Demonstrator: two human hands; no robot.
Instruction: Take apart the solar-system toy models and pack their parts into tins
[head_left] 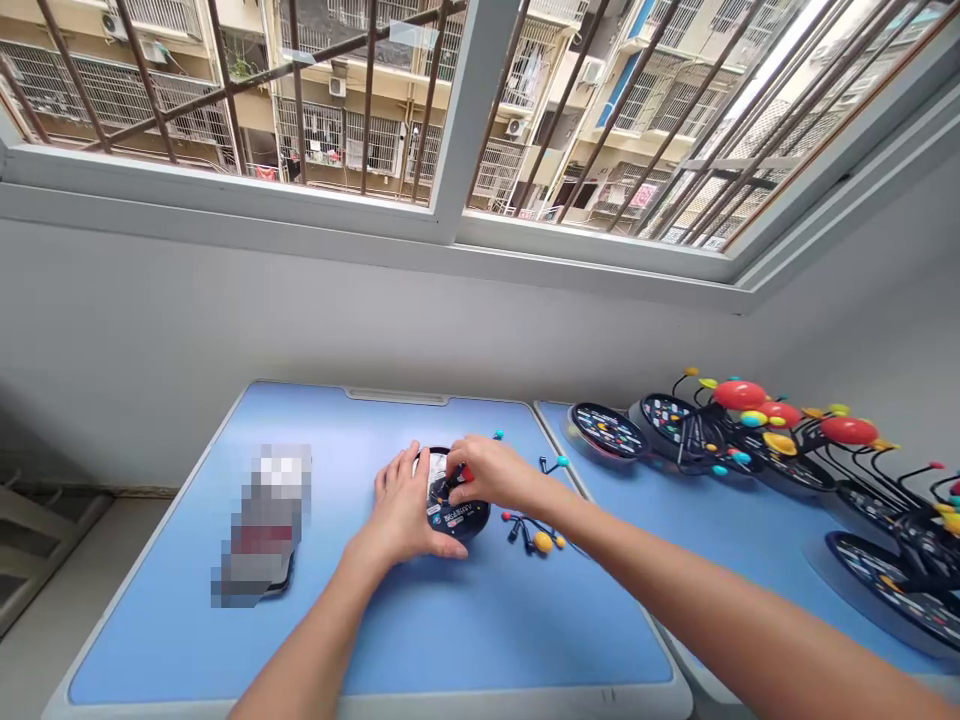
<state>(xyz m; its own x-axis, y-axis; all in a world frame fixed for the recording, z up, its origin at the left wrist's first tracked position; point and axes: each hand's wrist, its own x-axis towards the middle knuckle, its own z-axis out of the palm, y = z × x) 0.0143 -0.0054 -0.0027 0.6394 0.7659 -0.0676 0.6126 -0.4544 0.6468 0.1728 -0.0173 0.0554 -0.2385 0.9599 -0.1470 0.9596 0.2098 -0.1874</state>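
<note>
the black round base (459, 520) lies between both hands on the blue table (450, 620): the left hand (405, 505) grips its near-left rim, the right hand (495, 475) pinches a small red piece (465, 472) over its centre, loose planet arms (536, 535) just right.

The blue table (450, 620) carries a black round base (463, 518) near its middle, loose planet arms (534, 532) just right of it, and a blurred object (262, 525) toward its left edge.

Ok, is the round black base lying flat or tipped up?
Flat. The black base rests on the blue table, left hand gripping its side, right hand on top.
</note>
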